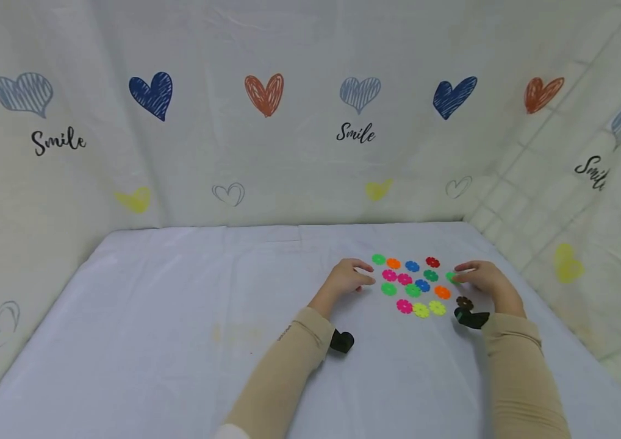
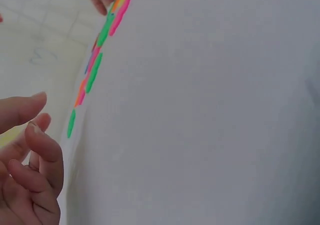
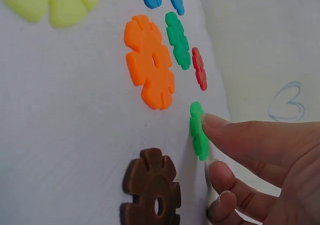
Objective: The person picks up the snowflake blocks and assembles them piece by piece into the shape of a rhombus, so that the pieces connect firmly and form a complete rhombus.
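Several flower-shaped plastic discs in mixed colours lie flat on the white-covered table. My right hand (image 1: 485, 277) is at their right side, its thumb tip overlapping a light green flower disc (image 3: 198, 135) in the right wrist view. The index finger reaches out above the thumb, apart from it in the head view. Just nearer to me lies a brown flower disc (image 3: 151, 190), with an orange one (image 3: 142, 60) beyond. To the left of the group, my left hand (image 1: 346, 277) holds nothing, fingers loosely bent near pink (image 1: 389, 275) and green (image 1: 379, 260) discs.
A white cloth covers the table (image 1: 151, 329). Behind it hangs a pale curtain (image 1: 299, 164) printed with hearts and "Smile". Dark wrist-mounted pieces show under the left cuff (image 1: 341, 341) and beside the right cuff (image 1: 471, 318). Yellow discs (image 1: 421, 310) lie at the group's near side.
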A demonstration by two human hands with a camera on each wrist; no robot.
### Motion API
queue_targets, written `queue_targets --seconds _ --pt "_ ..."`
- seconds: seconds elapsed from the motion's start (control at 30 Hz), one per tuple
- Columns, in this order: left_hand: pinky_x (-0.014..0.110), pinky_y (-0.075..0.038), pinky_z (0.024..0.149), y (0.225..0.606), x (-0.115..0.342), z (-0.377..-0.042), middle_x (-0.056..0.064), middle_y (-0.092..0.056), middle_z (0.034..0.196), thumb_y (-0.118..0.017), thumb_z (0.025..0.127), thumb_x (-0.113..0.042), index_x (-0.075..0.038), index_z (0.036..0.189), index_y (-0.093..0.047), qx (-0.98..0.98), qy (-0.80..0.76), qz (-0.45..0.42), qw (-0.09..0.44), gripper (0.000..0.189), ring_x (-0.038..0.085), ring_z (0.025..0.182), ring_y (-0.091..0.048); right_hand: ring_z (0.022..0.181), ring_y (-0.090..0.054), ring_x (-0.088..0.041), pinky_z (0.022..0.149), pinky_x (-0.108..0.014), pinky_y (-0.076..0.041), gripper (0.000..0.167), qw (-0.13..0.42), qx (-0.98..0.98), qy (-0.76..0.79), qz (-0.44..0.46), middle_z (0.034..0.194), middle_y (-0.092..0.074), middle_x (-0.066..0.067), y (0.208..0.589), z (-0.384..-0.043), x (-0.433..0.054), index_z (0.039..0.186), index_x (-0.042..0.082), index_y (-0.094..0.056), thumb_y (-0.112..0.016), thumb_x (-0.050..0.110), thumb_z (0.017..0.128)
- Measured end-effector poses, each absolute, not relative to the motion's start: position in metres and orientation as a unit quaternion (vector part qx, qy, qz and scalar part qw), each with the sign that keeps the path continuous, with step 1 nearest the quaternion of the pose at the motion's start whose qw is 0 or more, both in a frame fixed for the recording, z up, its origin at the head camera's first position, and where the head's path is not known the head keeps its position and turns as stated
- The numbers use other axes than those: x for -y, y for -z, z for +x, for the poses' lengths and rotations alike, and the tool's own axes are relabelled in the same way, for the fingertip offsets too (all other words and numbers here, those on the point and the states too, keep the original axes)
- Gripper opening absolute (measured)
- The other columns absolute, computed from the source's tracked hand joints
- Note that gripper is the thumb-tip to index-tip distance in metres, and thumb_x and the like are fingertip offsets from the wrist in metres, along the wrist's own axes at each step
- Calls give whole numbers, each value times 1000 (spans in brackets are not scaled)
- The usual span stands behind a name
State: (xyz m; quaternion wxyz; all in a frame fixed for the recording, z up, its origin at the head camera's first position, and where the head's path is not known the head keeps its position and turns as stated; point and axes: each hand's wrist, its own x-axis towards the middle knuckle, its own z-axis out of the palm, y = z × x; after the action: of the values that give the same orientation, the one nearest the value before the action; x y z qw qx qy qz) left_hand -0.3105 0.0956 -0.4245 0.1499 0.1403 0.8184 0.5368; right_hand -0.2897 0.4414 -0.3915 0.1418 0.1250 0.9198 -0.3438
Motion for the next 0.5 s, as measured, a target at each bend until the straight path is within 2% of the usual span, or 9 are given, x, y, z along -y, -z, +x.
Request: queue_targets --seconds 0.17,0.23,0.4,0.5 --pt "25 -44 66 423 -108 -306 3 -61 73 -76 93 -19 -10 115 -74 -836 -515 127 142 24 13 60 -55 121 -44 -51 107 -62 -35 59 139 -922 340 121 143 -37 -40 393 -293 -443 138 -8 -52 -69 28 95" --pt "26 -46 67 422 -113 -304 3 -62 77 -77 92 -19 -10 111 -75 -848 -501 116 132 21 14 63 -57 119 -44 -51 105 -61 -36 58 142 -921 341 119 141 -38 -40 395 -294 -444 138 -8 -52 -70 28 95" --pt "31 -50 78 418 -123 -299 0 -65 96 -78 90 -21 -12 102 -75 -880 -452 92 113 16 17 83 -58 118 -42 -50 104 -64 -34 58 153 -917 347 124 141 -37 -40 397 -296 -445 137 -6 -54 -70 29 93" --pt "34 -50 81 418 -130 -297 -1 -65 96 -80 88 -24 -12 100 -74 -891 -433 79 111 17 18 88 -57 121 -40 -51 106 -65 -31 59 153 -915 349 130 143 -35 -40 397 -295 -445 136 -5 -55 -72 30 92"
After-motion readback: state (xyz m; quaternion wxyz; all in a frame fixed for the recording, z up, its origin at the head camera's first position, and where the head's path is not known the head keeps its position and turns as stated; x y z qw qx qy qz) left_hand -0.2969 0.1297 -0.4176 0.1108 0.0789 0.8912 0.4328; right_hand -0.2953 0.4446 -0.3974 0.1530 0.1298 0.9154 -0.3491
